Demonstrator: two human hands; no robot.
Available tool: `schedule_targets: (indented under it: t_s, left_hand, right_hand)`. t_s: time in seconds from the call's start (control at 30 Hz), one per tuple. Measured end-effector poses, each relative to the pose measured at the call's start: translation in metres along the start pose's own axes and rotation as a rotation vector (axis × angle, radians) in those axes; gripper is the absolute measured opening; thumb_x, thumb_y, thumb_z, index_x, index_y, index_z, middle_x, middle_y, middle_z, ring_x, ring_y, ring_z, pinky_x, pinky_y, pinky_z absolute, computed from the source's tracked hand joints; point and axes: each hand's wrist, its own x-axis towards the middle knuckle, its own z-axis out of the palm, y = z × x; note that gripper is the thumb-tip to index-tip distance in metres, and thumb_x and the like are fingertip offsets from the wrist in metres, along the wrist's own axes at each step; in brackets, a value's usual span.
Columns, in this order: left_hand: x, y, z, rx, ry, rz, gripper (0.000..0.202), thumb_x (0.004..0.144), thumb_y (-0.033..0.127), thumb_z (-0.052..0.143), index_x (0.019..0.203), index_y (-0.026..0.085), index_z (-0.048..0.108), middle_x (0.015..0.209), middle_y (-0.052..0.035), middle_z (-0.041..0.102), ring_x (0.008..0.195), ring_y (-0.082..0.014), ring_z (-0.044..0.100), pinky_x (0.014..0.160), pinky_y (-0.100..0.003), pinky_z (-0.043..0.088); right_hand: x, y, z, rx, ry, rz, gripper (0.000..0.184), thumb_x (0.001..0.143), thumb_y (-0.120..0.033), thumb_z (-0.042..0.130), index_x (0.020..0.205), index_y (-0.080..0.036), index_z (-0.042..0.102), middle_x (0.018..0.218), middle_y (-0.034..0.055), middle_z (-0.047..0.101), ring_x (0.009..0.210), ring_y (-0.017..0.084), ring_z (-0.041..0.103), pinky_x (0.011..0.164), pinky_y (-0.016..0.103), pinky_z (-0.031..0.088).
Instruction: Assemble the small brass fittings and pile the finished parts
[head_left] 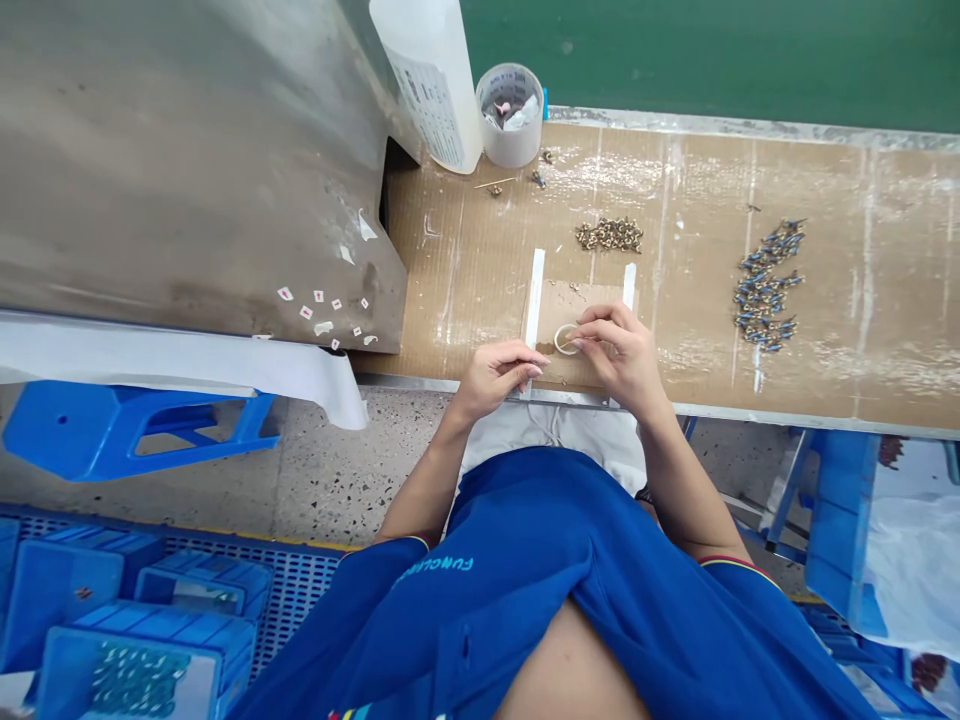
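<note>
My right hand point(619, 350) pinches a small pale ring, perhaps a roll of tape point(565, 339), over a brown cardboard piece point(559, 300) taped down with white strips at the bench's near edge. My left hand point(501, 370) is beside it, fingers curled and pinched together; what they hold is too small to make out. A pile of small brass parts point(609, 235) lies just beyond the cardboard. A pile of small blue-and-metal parts point(765, 290) lies further right.
The cardboard-covered bench point(825, 350) runs rightwards. A grey machine housing point(187, 170) stands at left, a white cylinder point(431, 80) and a clear cup point(511, 115) at the back. Blue stools point(135, 430) and blue crates point(112, 630) are on the floor.
</note>
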Motion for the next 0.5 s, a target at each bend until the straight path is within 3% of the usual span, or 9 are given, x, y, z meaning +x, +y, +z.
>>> schedule_targets:
  t_s: [0.2,0.33,0.5]
  left_hand:
    - [-0.001,-0.003,0.005,0.181,-0.027,0.048,0.023,0.091,0.037,0.071,0.093,0.015,0.079,0.078,-0.0039,0.07,0.052,-0.0071,0.058,0.053,-0.021,0.05]
    - [-0.002,-0.005,0.008,0.178,-0.022,0.007,0.023,0.092,0.035,0.07,0.098,0.014,0.075,0.085,-0.0048,0.072,0.057,-0.0083,0.062,0.054,-0.019,0.054]
    - [-0.003,-0.003,0.009,0.206,-0.017,-0.031,0.027,0.091,0.039,0.07,0.084,0.013,0.07,0.077,-0.0031,0.069,0.058,-0.009,0.061,0.054,-0.019,0.053]
  right_hand:
    - [-0.007,-0.008,-0.003,0.161,0.186,0.167,0.015,0.095,-0.035,0.063,0.086,-0.025,0.07,0.089,0.0038,0.073,0.086,0.019,0.07,0.072,0.033,0.055]
    - [-0.015,-0.021,-0.007,0.208,0.158,0.233,0.018,0.095,-0.04,0.064,0.091,-0.024,0.071,0.086,0.0029,0.075,0.08,0.018,0.072,0.073,0.033,0.057]
    - [-0.017,-0.035,-0.006,0.182,0.112,0.155,0.011,0.095,-0.03,0.064,0.09,-0.025,0.072,0.085,0.0017,0.077,0.079,0.017,0.073,0.071,0.031,0.057]
